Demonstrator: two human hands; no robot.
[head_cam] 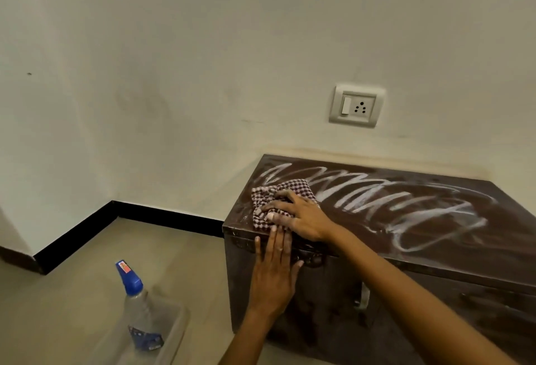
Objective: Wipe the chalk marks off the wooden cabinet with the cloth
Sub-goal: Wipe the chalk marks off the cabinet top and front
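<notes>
I see a pale, off-white plastered wall (203,60) filling most of the view, meeting a second wall at a corner on the left, with a black skirting strip (162,215) along its foot and a beige tiled floor (179,251) below. Against the wall on the right stands the dark brown wooden cabinet (435,306), low and box-shaped, with its flat top facing me. White chalk marks (391,205), looping zigzag scribbles, run across that top from the far left corner towards the right edge, and the patch by the near left corner looks smeared and dusty.

My right hand (301,219) lies on the cabinet top near the front left corner, fingers bent down over a crumpled maroon-and-white checked cloth (278,195) and pressing it onto the wood. The cloth sits at the left end of the scribbles, touching the nearest strokes. My left hand (274,274) rests flat against the cabinet's front face just below the front edge, fingers straight and together, their tips reaching the top edge beside the cloth; it holds nothing.

On the floor to the left of the cabinet, well apart from it, is a clear plastic rectangular tub (171,332). A clear spray bottle with a blue trigger head (136,301) stands tilted inside it. On the wall above the cabinet's back edge is a white switch and socket plate (356,106).
</notes>
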